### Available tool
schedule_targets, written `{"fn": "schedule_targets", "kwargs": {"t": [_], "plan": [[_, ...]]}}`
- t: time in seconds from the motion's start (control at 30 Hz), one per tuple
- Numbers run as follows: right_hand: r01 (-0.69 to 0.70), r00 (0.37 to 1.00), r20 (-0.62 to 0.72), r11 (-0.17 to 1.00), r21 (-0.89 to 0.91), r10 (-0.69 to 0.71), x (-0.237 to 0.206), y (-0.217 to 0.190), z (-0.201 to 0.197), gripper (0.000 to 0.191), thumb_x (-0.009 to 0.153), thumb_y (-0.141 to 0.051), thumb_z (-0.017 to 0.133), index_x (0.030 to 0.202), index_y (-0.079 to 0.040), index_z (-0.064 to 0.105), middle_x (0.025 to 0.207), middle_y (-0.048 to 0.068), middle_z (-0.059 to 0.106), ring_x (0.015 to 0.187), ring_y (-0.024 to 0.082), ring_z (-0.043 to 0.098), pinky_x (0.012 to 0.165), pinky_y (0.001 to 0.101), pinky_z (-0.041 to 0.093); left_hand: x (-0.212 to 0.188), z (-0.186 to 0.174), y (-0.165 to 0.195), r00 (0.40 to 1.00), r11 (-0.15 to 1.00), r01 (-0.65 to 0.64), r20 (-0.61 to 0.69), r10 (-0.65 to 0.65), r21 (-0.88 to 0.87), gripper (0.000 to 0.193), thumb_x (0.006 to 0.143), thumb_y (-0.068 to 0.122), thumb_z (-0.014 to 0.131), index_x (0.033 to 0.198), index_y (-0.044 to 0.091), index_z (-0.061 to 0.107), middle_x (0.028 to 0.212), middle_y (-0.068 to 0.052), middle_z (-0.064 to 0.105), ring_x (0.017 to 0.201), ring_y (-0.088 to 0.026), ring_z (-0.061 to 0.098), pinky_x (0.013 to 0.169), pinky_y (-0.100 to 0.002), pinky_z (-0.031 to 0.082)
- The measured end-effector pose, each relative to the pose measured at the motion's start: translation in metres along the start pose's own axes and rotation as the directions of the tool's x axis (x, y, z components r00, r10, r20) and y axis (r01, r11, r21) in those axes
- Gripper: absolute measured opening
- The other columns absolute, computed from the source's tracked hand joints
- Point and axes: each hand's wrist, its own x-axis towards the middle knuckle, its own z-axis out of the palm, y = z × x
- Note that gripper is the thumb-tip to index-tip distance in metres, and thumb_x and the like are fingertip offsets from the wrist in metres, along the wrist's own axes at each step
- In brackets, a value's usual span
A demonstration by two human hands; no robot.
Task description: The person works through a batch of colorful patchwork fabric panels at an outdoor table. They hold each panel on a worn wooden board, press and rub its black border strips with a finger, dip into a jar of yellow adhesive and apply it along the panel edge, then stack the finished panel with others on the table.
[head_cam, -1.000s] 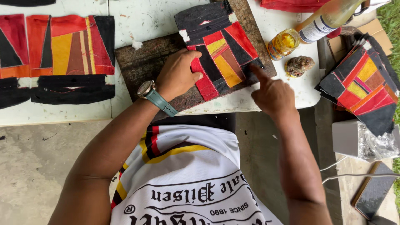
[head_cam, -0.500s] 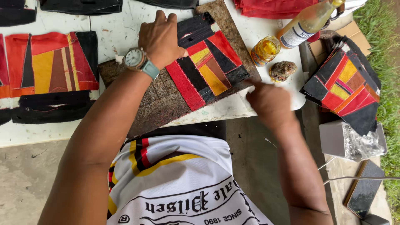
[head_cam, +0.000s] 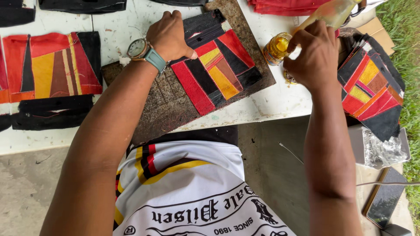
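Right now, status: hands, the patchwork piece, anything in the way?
Left hand flat on patchwork piece, pinning it to the board. Right hand by the glue jar, bottle above it. Nothing in the way.

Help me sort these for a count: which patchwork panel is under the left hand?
The patchwork panel on the dark board; the left hand presses its upper edge. The others lie untouched.

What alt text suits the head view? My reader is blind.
A person's left hand presses a red, black and yellow patchwork panel onto a dark worn board, while the right hand reaches beside a small jar of yellow liquid on a white table.
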Motion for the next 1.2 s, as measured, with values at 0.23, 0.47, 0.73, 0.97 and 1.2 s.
{"fn": "schedule_targets", "kwargs": {"t": [0.23, 0.47, 0.73, 0.97, 1.2], "plan": [[-0.535, 0.806, 0.584, 0.304, 0.788, -0.098, -0.059, -0.069, 0.004, 0.106, 0.064, -0.002, 0.08, 0.158, -0.011, 0.031, 0.09, 0.01, 0.071, 0.07, 0.013, 0.065, 0.056, 0.0312, 0.056, -0.001, 0.004, 0.001, 1.0, 0.999, 0.022, -0.002, -0.022, -0.03, 0.118, 0.056, 0.044, 0.103, 0.139, -0.011, 0.039, 0.122, -0.03, 0.059, 0.106, -0.044, 0.065, 0.088, -0.045, 0.056], [-0.285, 0.765, 0.639, 0.844, 0.454, -0.085, -0.079, -0.135, -0.003, 0.092, 0.081, -0.012, 0.068, 0.163, -0.017, 0.026, 0.05, 0.011, 0.059, 0.043, 0.021, 0.054, 0.049, 0.0328, 0.048, -0.006, -0.004, 0.009, 1.0, 0.993, 0.017, 0.027, -0.014, -0.119, 0.133, 0.061, 0.031, 0.101, 0.153, -0.012, 0.015, 0.111, -0.03, 0.065, 0.1, -0.043, 0.068, 0.089, -0.043, 0.058], [-0.022, 0.887, 0.46, 0.999, -0.043, 0.04, -0.096, -0.119, 0.027, 0.083, 0.086, -0.023, 0.061, 0.161, -0.031, 0.028, 0.048, 0.014, 0.057, 0.041, 0.033, 0.059, 0.044, 0.0458, 0.05, 0.0, 0.002, 0.0, 0.996, 0.991, -0.087, -0.035, 0.083, -0.105, 0.129, 0.06, 0.035, 0.103, 0.148, -0.015, 0.024, 0.114, -0.033, 0.065, 0.107, -0.043, 0.067, 0.098, -0.043, 0.053], [0.072, 0.925, 0.373, 0.997, 0.021, -0.075, -0.093, -0.149, 0.022, 0.076, 0.092, -0.016, 0.055, 0.163, -0.027, 0.03, 0.052, 0.013, 0.06, 0.042, 0.033, 0.06, 0.043, 0.0494, 0.05, -0.001, -0.002, 0.005, 0.996, 0.989, -0.089, -0.033, 0.085, -0.119, 0.124, 0.059, 0.035, 0.103, 0.148, -0.012, 0.029, 0.115, -0.034, 0.064, 0.107, -0.045, 0.066, 0.095, -0.045, 0.054], [-0.237, 0.801, 0.59, 0.959, 0.156, 0.102, -0.088, -0.156, 0.007, 0.069, 0.09, -0.02, 0.052, 0.156, -0.034, 0.038, 0.048, 0.015, 0.064, 0.045, 0.032, 0.065, 0.054, 0.0449, 0.055, -0.006, 0.0, 0.002, 0.994, 0.981, -0.095, -0.072, 0.084, -0.172, 0.119, 0.056, 0.027, 0.103, 0.143, -0.011, 0.031, 0.103, -0.031, 0.066, 0.096, -0.044, 0.068, 0.088, -0.047, 0.056]]}}
